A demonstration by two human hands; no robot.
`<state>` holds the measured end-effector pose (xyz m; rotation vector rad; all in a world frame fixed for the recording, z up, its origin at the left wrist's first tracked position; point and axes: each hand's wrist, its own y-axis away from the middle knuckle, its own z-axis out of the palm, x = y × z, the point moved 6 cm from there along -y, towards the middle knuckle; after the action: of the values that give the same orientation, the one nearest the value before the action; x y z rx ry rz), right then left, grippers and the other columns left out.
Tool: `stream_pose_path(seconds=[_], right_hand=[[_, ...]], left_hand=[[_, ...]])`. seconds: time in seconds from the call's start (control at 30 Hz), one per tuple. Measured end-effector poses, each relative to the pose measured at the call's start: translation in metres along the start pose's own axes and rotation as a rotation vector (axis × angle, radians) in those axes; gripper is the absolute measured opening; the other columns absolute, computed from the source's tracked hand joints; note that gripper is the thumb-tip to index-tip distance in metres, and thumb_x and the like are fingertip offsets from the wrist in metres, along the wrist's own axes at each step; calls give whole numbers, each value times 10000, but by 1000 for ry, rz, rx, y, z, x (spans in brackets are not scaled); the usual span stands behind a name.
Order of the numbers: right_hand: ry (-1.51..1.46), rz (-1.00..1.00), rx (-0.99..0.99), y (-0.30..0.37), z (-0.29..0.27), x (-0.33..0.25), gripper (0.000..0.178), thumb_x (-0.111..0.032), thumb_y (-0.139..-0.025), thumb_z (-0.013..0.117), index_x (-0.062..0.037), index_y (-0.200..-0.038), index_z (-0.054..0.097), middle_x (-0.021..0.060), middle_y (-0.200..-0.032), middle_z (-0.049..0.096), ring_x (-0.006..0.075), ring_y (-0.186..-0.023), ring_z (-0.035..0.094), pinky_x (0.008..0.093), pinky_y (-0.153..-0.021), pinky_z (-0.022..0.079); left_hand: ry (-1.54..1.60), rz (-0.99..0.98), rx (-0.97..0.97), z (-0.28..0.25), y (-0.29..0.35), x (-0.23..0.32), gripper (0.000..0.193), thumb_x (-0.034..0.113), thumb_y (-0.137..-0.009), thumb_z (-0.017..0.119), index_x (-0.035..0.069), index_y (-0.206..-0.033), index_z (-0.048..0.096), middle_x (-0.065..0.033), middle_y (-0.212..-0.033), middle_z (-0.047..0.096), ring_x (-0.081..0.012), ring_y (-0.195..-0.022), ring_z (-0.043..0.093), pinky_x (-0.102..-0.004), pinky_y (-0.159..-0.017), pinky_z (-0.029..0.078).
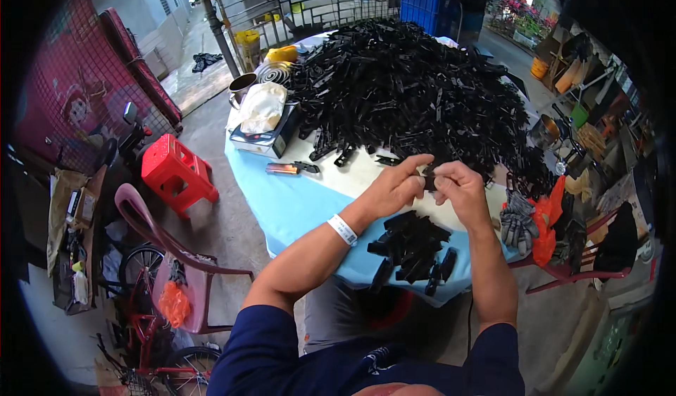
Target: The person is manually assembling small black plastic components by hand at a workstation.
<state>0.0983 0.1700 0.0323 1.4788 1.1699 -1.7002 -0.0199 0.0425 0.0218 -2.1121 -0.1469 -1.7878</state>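
Note:
A small black plastic piece (429, 182) is pinched between my two hands above the near side of the table. My left hand (396, 184), with a white band on its wrist, grips it from the left, index finger reaching over the top. From the other side my right hand (461, 190) closes thumb and fingers on it. My fingers hide much of its shape. Just below the hands lies a small heap of black plastic pieces (414, 244). Beyond them rises a large pile of similar black pieces (415, 89).
A light blue cloth (260, 177) covers the table. At its left stand a box (264, 144) with a white bag on it, a metal mug (243, 84) and an orange lighter-like cylinder (282, 168). Grey gloves (519, 221) lie right. A red stool (176, 172) and pink chair (182, 283) flank the left.

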Motion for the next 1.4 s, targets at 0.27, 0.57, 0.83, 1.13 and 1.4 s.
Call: stream_pose_path(seconds=[0.27,0.57,0.83,1.13,1.4], right_hand=[[196,139,-253,18,-12,6,162,-68,-950,691,3,-1095,700,39,-891,726,92,-734,655,254,-667,543],[922,-262,-77,7,-32,-3,207,-138,-827,758,-69,-1020,730,111,-974,727,290,-890,706,398,-805,565],[832,-343,-75,-4,2,-5,164,-90,-829,736,-30,-980,716,109,-987,710,287,-865,700,370,-763,569],[744,-765,83,18,25,-36,196,-4,-800,788,-26,-984,721,99,-1002,709,264,-886,699,353,-762,580],[824,-818,104,17,26,-35,214,18,-766,788,-27,-965,723,91,-997,696,264,-872,682,355,-746,573]], left_hand=[[-1254,183,497,-145,58,38,227,25,-723,700,98,-934,736,-84,-1006,702,-322,-1004,633,-426,-853,529],[-1328,111,370,-155,74,24,311,65,-751,694,108,-1058,729,-106,-943,688,-294,-875,656,-386,-783,535],[-4,-29,480,-84,5,5,145,109,-862,718,71,-873,578,-9,-733,597,-90,-603,562,-244,-540,465],[-27,-56,442,-29,-4,-8,177,183,-965,617,26,-979,699,18,-711,601,-53,-590,528,-230,-508,411],[323,-262,62,-9,-5,-30,296,58,-908,568,28,-1195,634,17,-692,545,-75,-541,468,-226,-484,343]])
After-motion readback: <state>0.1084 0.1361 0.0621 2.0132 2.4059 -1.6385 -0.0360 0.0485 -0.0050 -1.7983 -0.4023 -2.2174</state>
